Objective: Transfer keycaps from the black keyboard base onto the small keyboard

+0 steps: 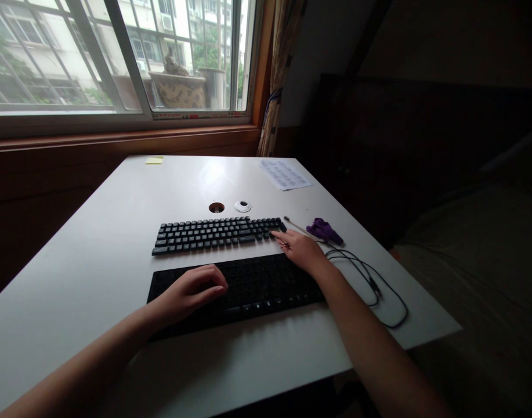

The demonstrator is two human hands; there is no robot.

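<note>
Two black keyboards lie on a white desk (96, 244). My left hand (191, 291) rests on the left part of the near keyboard (266, 284), fingers curled against its keys. My right hand (298, 248) reaches over that keyboard's far right corner, with its fingertips at the right end of the far keyboard (217, 234). A small thin metal thing seems pinched in the right fingers, too small to name.
A black cable (370, 284) loops at the desk's right edge. A purple tool (324, 230) and a thin stick (297, 224) lie right of the far keyboard. Behind are a cable hole (216, 207), its white cap (242, 206), a printed sheet (285, 174) and a yellow note (154, 160).
</note>
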